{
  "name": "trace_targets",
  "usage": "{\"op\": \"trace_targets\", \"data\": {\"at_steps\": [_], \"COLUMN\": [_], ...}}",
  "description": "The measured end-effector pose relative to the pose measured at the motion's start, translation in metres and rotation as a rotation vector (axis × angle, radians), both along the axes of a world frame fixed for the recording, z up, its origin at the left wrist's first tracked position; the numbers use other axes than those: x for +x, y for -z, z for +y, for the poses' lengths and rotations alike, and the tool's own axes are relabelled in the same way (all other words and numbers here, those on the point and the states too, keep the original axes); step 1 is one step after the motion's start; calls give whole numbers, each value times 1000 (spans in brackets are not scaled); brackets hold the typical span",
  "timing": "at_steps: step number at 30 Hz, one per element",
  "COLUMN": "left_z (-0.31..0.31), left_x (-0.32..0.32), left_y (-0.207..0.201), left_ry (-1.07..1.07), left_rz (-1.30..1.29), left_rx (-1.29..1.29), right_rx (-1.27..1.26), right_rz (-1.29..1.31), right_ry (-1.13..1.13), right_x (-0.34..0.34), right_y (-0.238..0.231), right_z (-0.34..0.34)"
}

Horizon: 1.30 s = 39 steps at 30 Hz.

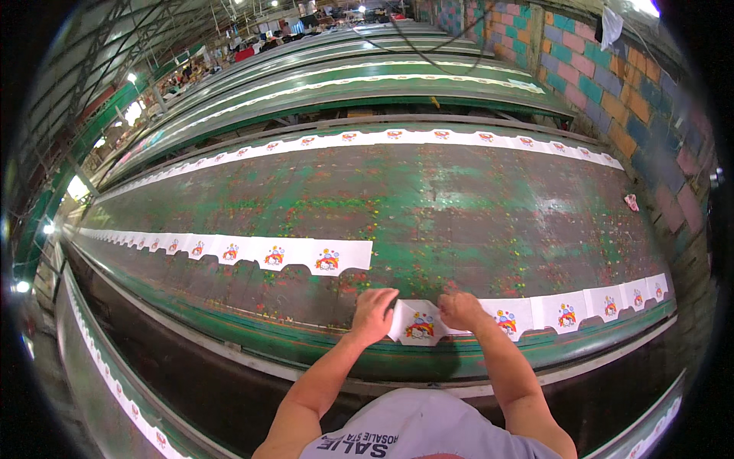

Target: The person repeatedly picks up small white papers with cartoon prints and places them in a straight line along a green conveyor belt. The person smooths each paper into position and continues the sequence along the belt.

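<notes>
A white fabric piece (409,314) printed with a colourful cartoon lies between my hands at the table's near edge. My left hand (373,315) is closed at its left side, fingers curled at the upper left corner. A small dark thing (391,304) shows by those fingers; its kind is not clear. At the upper right corner, my right hand (461,310) pinches the fabric, fingertips partly hidden. To the right of that hand runs a row of similar printed pieces (539,312) along the near edge.
The long printing table (474,222) has a green and dark, paint-spotted top. Another row of printed pieces (298,249) lies to the left, and one (413,136) along the far edge. A small crumpled cloth (631,202) is at the right, near a coloured block wall (604,84).
</notes>
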<state>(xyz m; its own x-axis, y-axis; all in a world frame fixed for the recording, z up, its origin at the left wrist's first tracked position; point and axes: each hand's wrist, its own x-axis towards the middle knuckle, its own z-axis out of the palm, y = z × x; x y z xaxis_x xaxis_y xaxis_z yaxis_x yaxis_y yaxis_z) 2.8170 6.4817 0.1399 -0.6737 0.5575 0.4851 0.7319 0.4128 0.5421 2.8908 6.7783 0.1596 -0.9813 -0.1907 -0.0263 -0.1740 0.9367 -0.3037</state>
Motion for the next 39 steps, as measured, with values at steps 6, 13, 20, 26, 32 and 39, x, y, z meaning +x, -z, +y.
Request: {"op": "trace_targets", "data": {"at_steps": [6, 13, 20, 26, 32, 39], "left_z": [40, 2, -16, -7, -6, 8], "left_x": [47, 43, 8, -57, -134, -189], "left_y": [-33, -49, -18, 30, 56, 55], "left_ry": [155, -53, -204, -430, -554, -583], "left_rz": [-10, -430, -561, -588, -106, 108], "left_rx": [-411, 32, 280, 542, 338, 116], "right_rx": [-704, -830, -529, -979, -947, -719], "right_rz": [-291, -144, -182, -18, 82, 151], "right_ry": [-246, -168, -75, 296, 624, 755], "right_x": [43, 52, 29, -36, -115, -149], "right_y": [-57, -65, -23, 24, 61, 59], "right_z": [-8, 47, 66, 47, 32, 29]}}
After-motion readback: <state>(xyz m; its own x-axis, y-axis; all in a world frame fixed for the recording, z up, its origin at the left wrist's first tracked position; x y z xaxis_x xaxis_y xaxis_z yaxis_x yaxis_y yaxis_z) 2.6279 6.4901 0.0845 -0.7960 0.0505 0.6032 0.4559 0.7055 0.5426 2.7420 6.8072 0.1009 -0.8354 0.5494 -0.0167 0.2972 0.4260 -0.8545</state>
